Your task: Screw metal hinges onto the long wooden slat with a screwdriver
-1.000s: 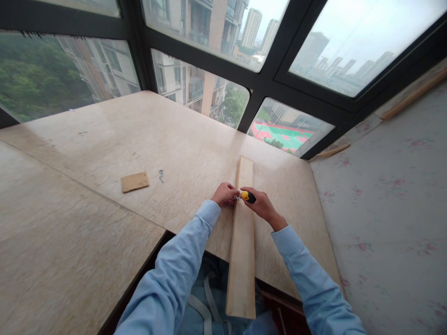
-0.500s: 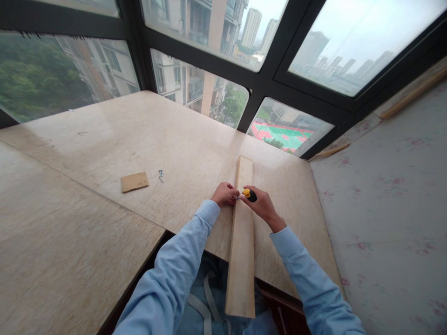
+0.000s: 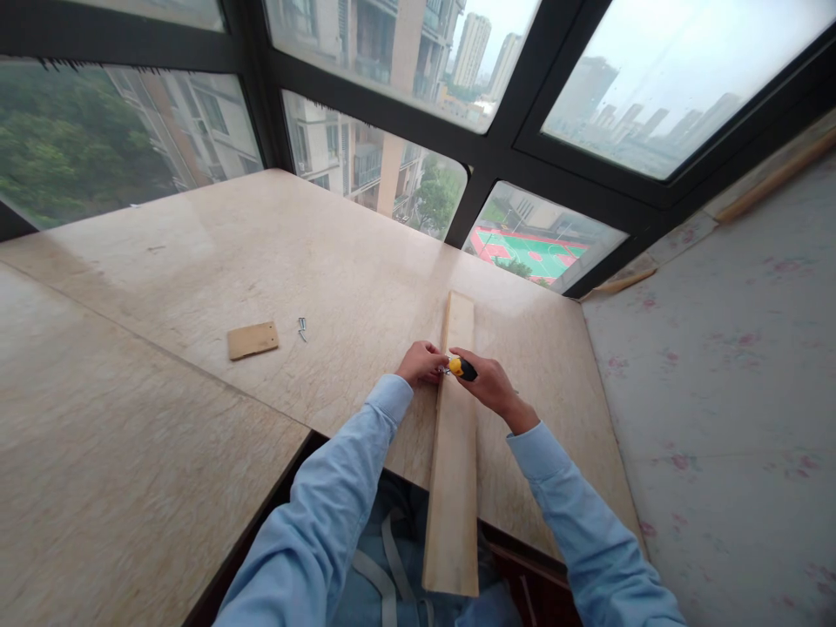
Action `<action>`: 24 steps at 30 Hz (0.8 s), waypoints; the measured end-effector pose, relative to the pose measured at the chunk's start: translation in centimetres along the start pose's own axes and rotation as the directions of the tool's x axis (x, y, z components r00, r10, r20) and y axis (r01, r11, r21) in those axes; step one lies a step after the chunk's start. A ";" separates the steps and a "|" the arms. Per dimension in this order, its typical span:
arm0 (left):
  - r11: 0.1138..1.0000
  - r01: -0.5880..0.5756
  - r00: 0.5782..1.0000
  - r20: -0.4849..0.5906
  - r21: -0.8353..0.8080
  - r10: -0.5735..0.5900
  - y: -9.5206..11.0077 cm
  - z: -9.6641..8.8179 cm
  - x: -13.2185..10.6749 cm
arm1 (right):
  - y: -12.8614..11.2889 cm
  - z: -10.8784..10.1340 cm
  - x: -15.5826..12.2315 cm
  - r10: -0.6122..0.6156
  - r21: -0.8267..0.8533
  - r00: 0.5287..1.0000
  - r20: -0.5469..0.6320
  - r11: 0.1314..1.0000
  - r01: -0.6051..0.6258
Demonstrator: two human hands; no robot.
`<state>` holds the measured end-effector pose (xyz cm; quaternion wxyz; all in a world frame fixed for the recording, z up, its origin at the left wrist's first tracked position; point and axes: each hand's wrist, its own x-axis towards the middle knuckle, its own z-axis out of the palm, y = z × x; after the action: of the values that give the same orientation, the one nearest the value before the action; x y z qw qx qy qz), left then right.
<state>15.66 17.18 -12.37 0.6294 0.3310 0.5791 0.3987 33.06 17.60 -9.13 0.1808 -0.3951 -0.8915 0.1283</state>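
Note:
A long wooden board (image 3: 454,470) lies lengthwise before me, its near end jutting past the edge of the tabletop. At the board's left edge my left hand (image 3: 421,363) is closed, thumb and fingertips pinching a small silvery metal piece (image 3: 445,371) too tiny to make out fully. My right hand (image 3: 491,383), over the board, grips a screwdriver with a yellow and black handle (image 3: 463,368). The handle points toward my left fingertips; the tool's tip is hidden near them.
A small flat wooden piece (image 3: 252,340) with holes near its right end lies to the left on the tabletop (image 3: 353,287). Beside it are a few loose screws (image 3: 301,328). Windows border the far side, and a papered wall (image 3: 718,392) stands on the right.
The screwdriver handle has turned and shifted slightly left and down in my right hand, showing more of its side. My left hand stays at the board's edge.

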 end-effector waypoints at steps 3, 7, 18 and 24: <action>1.000 -0.001 1.000 -0.006 0.012 0.002 0.0 0.0 0.0 | 0.3 -0.1 -0.1 -0.028 0.000 1.000 0.014 1.000 0.028; 1.000 -0.009 1.000 -0.001 0.003 0.009 -0.1 -0.1 0.0 | 0.7 -0.1 -0.1 -0.049 0.043 0.999 0.000 0.998 0.049; 1.000 -0.004 1.000 0.005 -0.023 0.004 -0.1 -0.1 -0.2 | -0.7 -2.3 1.2 0.107 0.300 0.970 -0.217 0.953 -0.038; 0.998 -0.052 0.998 -0.038 -0.020 0.052 -0.8 0.3 -0.1 | -4.1 -2.1 6.2 0.165 0.292 0.950 -0.264 0.953 -0.084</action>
<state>16.03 16.73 -12.99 0.6115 0.3317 0.5775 0.4271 27.37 19.72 -4.36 0.3523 -0.4361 -0.8023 0.2050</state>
